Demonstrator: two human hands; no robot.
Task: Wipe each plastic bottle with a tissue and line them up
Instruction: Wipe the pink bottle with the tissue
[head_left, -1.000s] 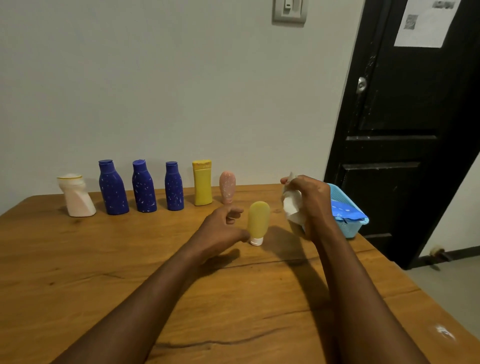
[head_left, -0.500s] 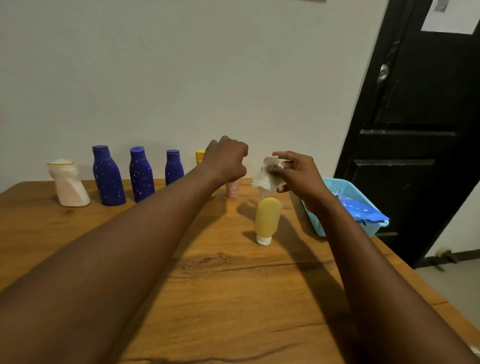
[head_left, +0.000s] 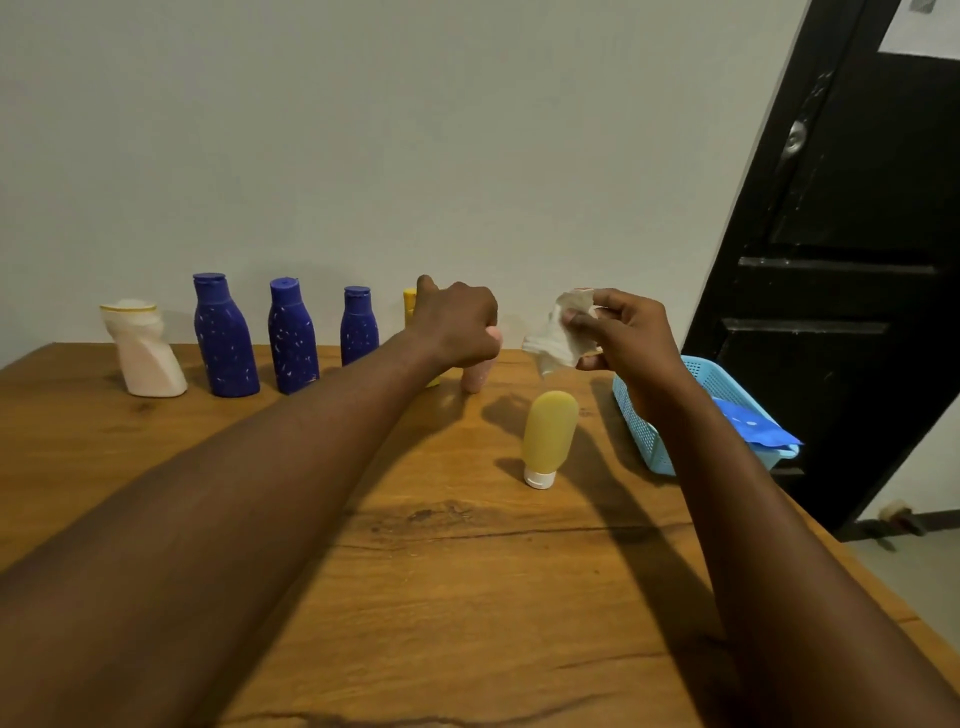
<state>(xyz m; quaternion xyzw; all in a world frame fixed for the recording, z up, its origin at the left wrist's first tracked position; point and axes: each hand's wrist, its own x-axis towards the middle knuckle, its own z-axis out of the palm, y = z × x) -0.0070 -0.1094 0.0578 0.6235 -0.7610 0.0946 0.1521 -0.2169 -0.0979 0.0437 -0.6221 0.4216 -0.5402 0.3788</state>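
Observation:
Along the wall stands a row: a whitish bottle (head_left: 144, 356), three blue bottles (head_left: 224, 340) (head_left: 292, 340) (head_left: 359, 328), a yellow bottle (head_left: 410, 301) mostly hidden by my hand, and a pink bottle (head_left: 479, 375). My left hand (head_left: 457, 325) reaches out to the row, and its curled fingers grip the top of the pink bottle. Closer to me, apart from the row, a yellow tube (head_left: 550, 434) stands upside down on its white cap. Above and behind it my right hand (head_left: 631, 335) pinches a crumpled white tissue (head_left: 563, 332).
A light blue plastic basket (head_left: 649, 431) with a blue packet (head_left: 753, 426) in it sits at the table's right edge (head_left: 810, 519). A black door (head_left: 841, 260) stands beyond it. The wall runs right behind the bottle row.
My left hand left the yellow tube, stretched out to the back row and closed on the pink bottle. My right hand rose with the tissue and shifted left, above the tube.

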